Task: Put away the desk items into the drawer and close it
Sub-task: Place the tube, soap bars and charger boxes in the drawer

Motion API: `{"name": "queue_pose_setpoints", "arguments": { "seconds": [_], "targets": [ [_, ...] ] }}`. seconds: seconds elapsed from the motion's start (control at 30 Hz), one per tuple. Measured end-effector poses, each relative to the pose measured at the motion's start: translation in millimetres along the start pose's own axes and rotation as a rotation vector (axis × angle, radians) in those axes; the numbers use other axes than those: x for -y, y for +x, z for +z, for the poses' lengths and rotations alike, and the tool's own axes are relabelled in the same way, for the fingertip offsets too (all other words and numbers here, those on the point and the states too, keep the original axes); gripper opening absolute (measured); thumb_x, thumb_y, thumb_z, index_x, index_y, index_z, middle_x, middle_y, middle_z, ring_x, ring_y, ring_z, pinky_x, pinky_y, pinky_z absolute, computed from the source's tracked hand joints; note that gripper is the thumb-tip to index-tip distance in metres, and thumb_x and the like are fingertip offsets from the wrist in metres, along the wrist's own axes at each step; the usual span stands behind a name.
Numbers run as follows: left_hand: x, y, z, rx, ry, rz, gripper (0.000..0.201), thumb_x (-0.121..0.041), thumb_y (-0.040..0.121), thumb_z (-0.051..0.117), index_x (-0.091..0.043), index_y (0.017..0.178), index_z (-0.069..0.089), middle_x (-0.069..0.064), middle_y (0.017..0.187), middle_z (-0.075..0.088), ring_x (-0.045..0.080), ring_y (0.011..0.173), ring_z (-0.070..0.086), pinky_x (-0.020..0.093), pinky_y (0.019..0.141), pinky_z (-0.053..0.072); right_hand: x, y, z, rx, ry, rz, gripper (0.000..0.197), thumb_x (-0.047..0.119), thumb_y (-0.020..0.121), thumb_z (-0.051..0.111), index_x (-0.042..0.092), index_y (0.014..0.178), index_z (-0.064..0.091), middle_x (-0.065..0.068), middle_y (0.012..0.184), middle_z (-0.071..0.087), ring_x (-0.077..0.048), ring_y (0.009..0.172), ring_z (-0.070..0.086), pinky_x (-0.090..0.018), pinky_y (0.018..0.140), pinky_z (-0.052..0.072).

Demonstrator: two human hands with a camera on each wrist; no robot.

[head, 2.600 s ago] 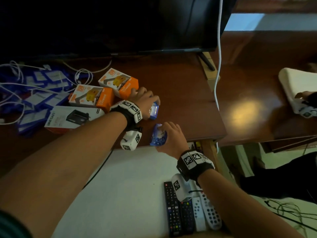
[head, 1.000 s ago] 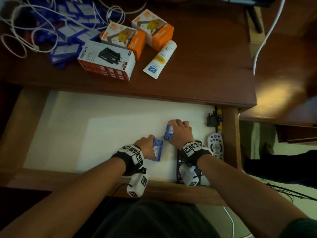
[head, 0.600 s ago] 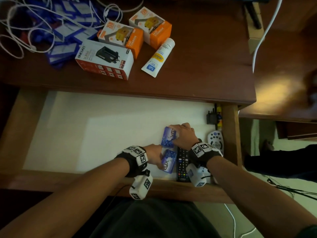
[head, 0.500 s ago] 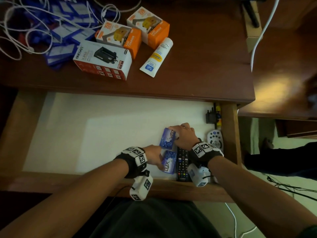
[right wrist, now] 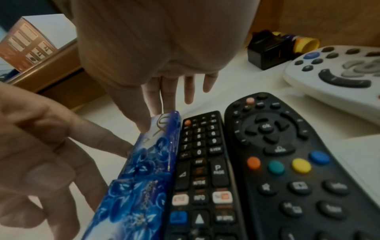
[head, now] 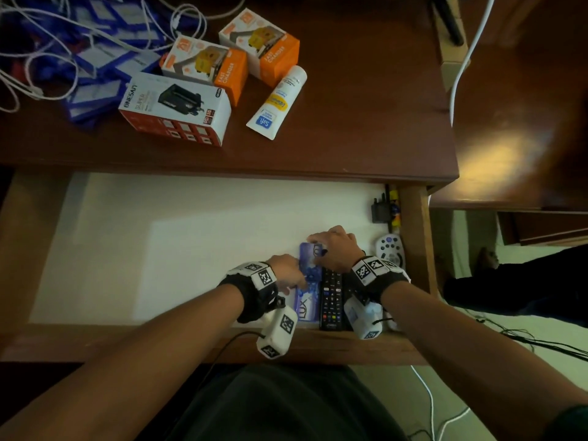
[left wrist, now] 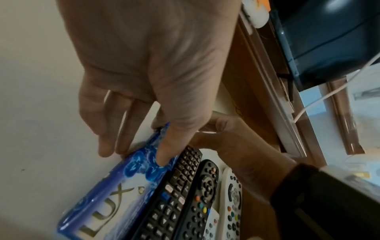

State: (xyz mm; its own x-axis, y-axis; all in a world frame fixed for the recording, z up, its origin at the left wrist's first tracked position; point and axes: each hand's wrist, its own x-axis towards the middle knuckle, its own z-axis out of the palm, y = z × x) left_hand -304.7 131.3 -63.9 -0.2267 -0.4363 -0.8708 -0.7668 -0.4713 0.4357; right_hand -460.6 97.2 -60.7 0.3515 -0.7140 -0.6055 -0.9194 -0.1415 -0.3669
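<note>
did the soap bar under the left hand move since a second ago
Yes. The near Lux soap bar went from standing apart from the black remote to lying flat beside it, toward the drawer's right side; the left hand touches it.

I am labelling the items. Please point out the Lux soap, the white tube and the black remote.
Lux soap (left wrist: 107, 201): left wrist view, on the printed top face.
White tube (head: 277, 101): head view, on its middle.
Black remote (right wrist: 200, 164): right wrist view, on its keypad.

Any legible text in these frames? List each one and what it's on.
"LUX": near soap bar, blue wrapper
"ONESAM", "SUPER", "PD 30": white charger box
"FAST CHARGER": each orange box
"Safi": white tube
"ok": round-headed black remote
"P PAGE", "INFO", digits 0-9: slim black remote
Other print: too small or blurred.
</note>
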Motion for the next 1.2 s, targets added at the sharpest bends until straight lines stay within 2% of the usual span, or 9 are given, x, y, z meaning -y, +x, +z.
{"name": "queue_pose_setpoints", "arguments": {
  "seconds": [0.07,0.17,0.4,0.6,0.73,0.8,0.9,1.03,1.2],
  "targets": [
    [0,-2,3,0.011,0.014,-0.026,0.05,-0.024,0.082,0.072,-0.009,0.127,0.057,0.011,0.114,0.065,0.024,0.095,0.067,0.03,0.077,0.059,0,0,1,-0.002,-0.015,-0.019,0.042,0.03,0.085,0.063,0.024,0.126,0.057,0.0,0.126,0.059,-0.024,0.128,0.033,-0.042,0.101,0.026],
    [3,-4,6,0.02,0.042,-0.057,0.035,-0.029,0.084,0.07,-0.009,0.113,0.065,0.007,0.102,0.068,0.018,0.08,0.067,0.019,0.049,0.048,1,0,4,-0.028,-0.072,-0.04,0.038,0.029,0.085,0.062,0.023,0.122,0.059,0.001,0.123,0.061,-0.024,0.124,0.036,-0.043,0.099,0.029],
    [13,-3,6,0.111,-0.004,-0.057,0.021,-0.028,0.083,0.071,-0.009,0.091,0.071,0.003,0.083,0.073,0.013,0.075,0.071,0.021,0.06,0.051,5,-2,10,0.006,-0.151,-0.063,0.04,0.018,0.084,0.054,0.022,0.124,0.056,0.0,0.121,0.06,-0.025,0.121,0.038,-0.042,0.098,0.033],
    [9,-4,5,0.157,-0.073,-0.04,0.013,-0.022,0.079,0.076,-0.013,0.074,0.068,-0.004,0.065,0.071,0.005,0.06,0.065,0.017,0.055,0.046,5,4,6,0.016,-0.132,-0.072,0.037,0.016,0.085,0.052,0.023,0.121,0.059,0.0,0.12,0.06,-0.024,0.119,0.04,-0.043,0.098,0.033],
    [7,-4,4,0.183,-0.12,-0.066,0.012,-0.021,0.082,0.073,-0.01,0.082,0.067,0.004,0.077,0.072,0.013,0.074,0.067,0.02,0.066,0.051,5,9,7,0.02,-0.101,-0.087,0.031,0.018,0.085,0.057,0.02,0.115,0.062,-0.002,0.117,0.061,-0.023,0.115,0.045,-0.041,0.097,0.039],
    [7,-7,2,0.199,-0.144,-0.062,0.018,-0.019,0.083,0.073,-0.008,0.095,0.067,0.006,0.084,0.072,0.014,0.079,0.067,0.021,0.072,0.053,4,11,8,0.019,-0.087,-0.091,0.03,0.016,0.084,0.057,0.018,0.113,0.063,-0.004,0.114,0.062,-0.023,0.112,0.048,-0.039,0.094,0.043],
    [9,-13,-4,0.277,-0.169,-0.045,0.048,-0.016,0.082,0.073,0.0,0.124,0.055,0.002,0.087,0.07,0.011,0.085,0.067,0.019,0.08,0.054,5,15,6,0.02,-0.12,-0.115,0.029,0.012,0.083,0.054,0.015,0.11,0.064,-0.007,0.113,0.059,-0.024,0.11,0.047,-0.037,0.092,0.045],
    [20,-7,-12,0.303,-0.169,-0.035,0.074,-0.031,0.072,0.079,-0.011,0.135,0.047,-0.002,0.101,0.07,0.016,0.104,0.065,0.036,0.102,0.047,8,24,-1,0.069,-0.134,-0.122,0.021,0.02,0.086,0.054,0.018,0.104,0.065,-0.003,0.11,0.06,-0.021,0.108,0.05,-0.037,0.093,0.046],
    [20,-6,-37,0.108,0.028,0.066,0.057,-0.036,0.086,0.067,-0.018,0.137,0.047,-0.001,0.11,0.062,0.015,0.1,0.062,0.028,0.09,0.047,14,37,-15,0.051,-0.018,-0.036,0.019,0.03,0.083,0.06,0.021,0.1,0.065,0.0,0.106,0.065,-0.019,0.096,0.059,-0.031,0.085,0.049]
  ]
}}
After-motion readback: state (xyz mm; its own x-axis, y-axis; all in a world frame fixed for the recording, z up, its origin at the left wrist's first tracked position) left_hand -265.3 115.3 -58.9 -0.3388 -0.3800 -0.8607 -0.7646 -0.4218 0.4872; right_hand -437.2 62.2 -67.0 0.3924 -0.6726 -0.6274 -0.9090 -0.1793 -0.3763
